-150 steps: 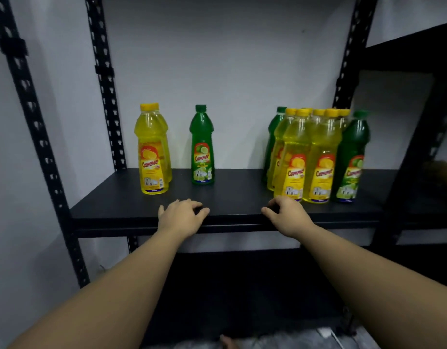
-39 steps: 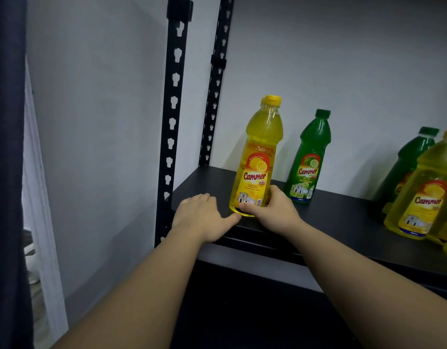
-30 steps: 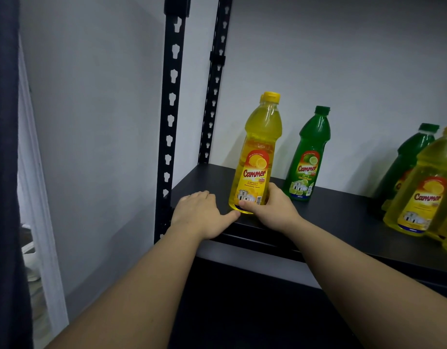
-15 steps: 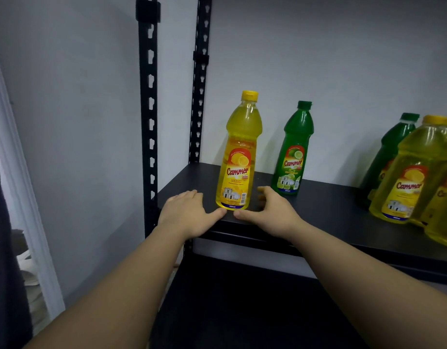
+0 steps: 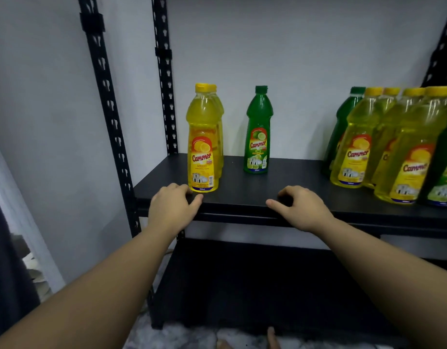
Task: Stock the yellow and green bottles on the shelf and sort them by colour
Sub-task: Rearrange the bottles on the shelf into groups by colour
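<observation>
- Bare hands hold nothing: your left hand (image 5: pixel 170 210) and right hand (image 5: pixel 301 207) rest loosely curled on the shelf (image 5: pixel 242 195) edge.
- Yellow bottle (image 5: pixel 202 144) stands just beyond your left fingers; green bottle (image 5: pixel 258 132) sits farther right.
- Grip the green low and keep it upright.

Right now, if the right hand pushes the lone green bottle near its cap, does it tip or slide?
Probably tips: the green bottle is tall on a narrow base. Looks full, so likely heavy; a low push should slide it along the smooth shelf.
</observation>
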